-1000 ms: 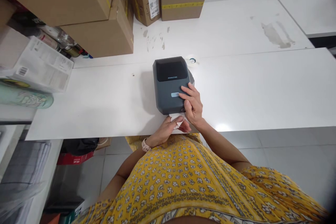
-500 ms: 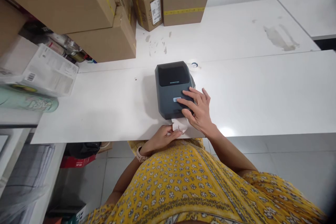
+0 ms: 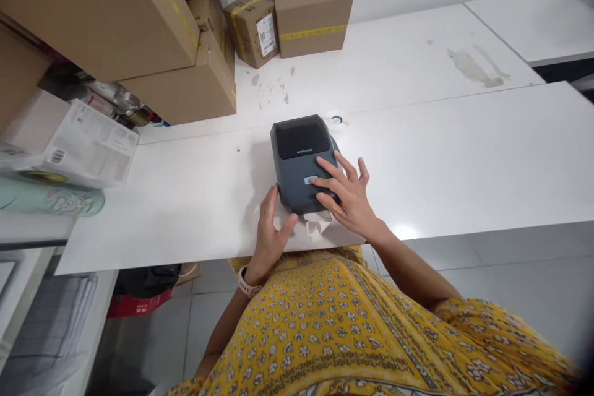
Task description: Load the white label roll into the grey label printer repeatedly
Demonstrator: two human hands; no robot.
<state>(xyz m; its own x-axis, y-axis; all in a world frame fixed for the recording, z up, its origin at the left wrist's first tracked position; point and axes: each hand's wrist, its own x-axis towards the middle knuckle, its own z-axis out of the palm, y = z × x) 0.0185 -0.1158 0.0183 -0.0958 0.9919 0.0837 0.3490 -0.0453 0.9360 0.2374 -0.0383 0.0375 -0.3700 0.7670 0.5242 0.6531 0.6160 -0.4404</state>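
A dark grey device (image 3: 297, 167) with a black window and a light blue button (image 3: 310, 180) rests on the white table. My right hand (image 3: 348, 195) lies over its right side, fingers spread, one fingertip at the button. At the device's lower left corner is my left hand (image 3: 271, 229), thumb and fingers apart, fingertips against its side. Torn white paper (image 3: 317, 225) sticks out from under the device's front edge, between my hands.
Cardboard boxes (image 3: 310, 15) stand at the back, with a larger stack (image 3: 180, 90) at the left. A white package (image 3: 88, 142) and a mint green cylinder (image 3: 55, 196) are at the far left. Behind the device lies a small roll (image 3: 336, 119).
My left hand has let go of the paper and moved up and left to the device's side, its fingers opening. My right hand remains on the device. The view has shifted a little.
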